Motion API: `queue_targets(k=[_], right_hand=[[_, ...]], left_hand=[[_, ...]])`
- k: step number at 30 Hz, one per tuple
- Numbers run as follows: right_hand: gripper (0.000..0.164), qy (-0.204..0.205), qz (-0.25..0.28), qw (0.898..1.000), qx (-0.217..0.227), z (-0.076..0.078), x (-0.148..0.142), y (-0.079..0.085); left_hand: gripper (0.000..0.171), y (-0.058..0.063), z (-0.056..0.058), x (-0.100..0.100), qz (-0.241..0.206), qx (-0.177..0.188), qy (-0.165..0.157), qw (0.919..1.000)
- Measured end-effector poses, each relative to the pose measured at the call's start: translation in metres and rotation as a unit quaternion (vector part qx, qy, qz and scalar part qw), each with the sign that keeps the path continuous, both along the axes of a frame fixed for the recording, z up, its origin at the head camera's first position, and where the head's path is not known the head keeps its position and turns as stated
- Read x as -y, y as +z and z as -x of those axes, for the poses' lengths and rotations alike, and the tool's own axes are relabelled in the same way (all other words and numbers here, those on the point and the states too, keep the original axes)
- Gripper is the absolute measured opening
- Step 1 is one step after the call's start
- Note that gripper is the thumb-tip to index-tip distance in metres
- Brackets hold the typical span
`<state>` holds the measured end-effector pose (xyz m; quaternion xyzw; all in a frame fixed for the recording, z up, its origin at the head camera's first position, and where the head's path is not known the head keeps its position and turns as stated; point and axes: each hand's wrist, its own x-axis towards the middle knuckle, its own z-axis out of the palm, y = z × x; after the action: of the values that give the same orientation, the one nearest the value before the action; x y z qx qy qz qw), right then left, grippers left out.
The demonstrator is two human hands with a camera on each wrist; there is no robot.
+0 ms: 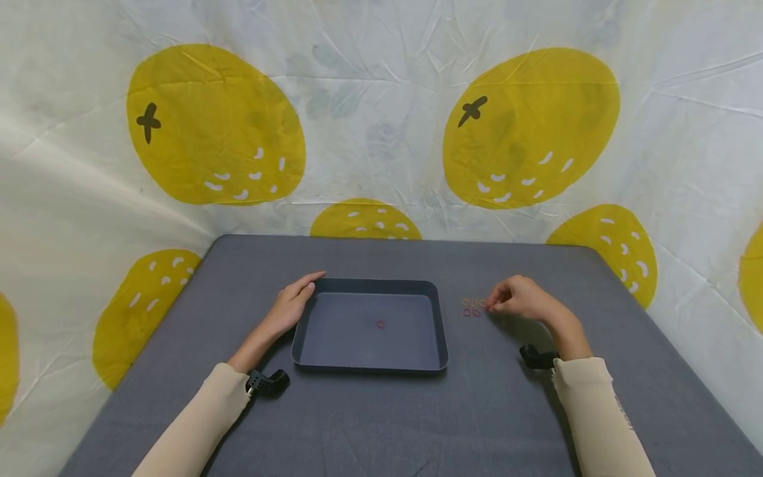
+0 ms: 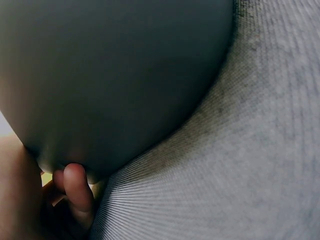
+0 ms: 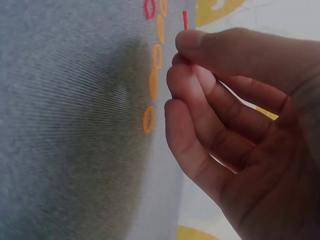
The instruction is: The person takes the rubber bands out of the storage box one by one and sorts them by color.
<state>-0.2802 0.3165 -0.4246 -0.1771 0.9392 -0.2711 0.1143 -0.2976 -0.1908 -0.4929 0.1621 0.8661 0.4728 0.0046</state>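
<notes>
My left hand [image 1: 289,306] holds the far left corner of a dark grey baking tray [image 1: 369,366]. Its fingers lie along the rim, and in the left wrist view a fingertip [image 2: 76,175] meets the tray's outer wall [image 2: 125,85]. Inside the tray is one small red rubber band [image 1: 381,324]. To the right of the tray, my right hand [image 1: 523,298] pinches a red rubber band [image 3: 185,20] between thumb and forefinger. Beside those fingertips, orange rubber bands [image 3: 148,119] and red rubber bands [image 1: 467,313] lie in rows on the cloth.
A grey cloth covers the table [image 1: 369,424]. Behind and around it hangs a white curtain [image 1: 375,152] printed with large yellow fruit. Each wrist wears a black strap [image 1: 538,357], below beige sleeves [image 1: 596,411].
</notes>
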Motion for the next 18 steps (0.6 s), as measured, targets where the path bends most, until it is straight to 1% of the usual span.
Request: queue_targets(k=[7, 18], right_hand=[[0.005, -0.016, -0.012, 1.000, -0.014, 0.003, -0.002, -0.008], [0.004, -0.014, -0.028, 0.999, -0.020, 0.004, -0.001, -0.014]], left_hand=[[0.044, 0.000, 0.001, 0.000, -0.004, 0.006, -0.003, 1.0000], [0.045, 0.001, 0.000, -0.001, 0.001, 0.004, -0.001, 1.0000]])
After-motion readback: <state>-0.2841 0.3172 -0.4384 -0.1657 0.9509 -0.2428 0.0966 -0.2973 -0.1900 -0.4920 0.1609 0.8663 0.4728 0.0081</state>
